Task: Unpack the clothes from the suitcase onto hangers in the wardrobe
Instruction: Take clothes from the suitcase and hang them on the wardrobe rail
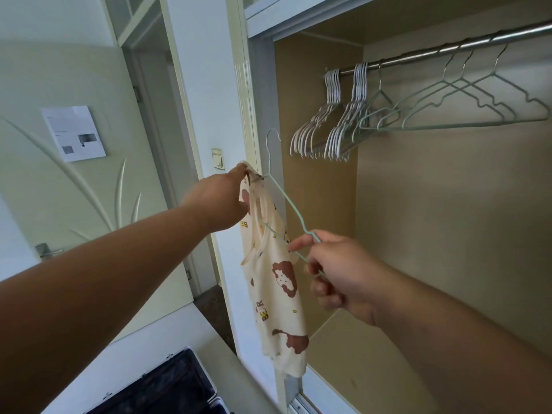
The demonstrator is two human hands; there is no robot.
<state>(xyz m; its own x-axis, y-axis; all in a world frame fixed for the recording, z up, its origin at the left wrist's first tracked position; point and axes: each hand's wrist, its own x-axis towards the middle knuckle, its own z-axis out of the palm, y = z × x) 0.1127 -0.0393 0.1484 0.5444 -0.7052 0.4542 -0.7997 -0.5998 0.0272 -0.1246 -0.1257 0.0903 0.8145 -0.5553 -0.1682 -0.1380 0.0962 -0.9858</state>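
The left hand (222, 195) pinches the soft, light top (276, 282) by its shoulder while the right hand (337, 276) grips the thin, stiff hanger (286, 201).

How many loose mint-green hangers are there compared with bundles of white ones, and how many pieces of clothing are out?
Mint-green hangers on the rail: 4, e.g.
Mint-green hanger in the hands: 1
White hanger bundles: 2
Printed cream garment: 1
Total: 8
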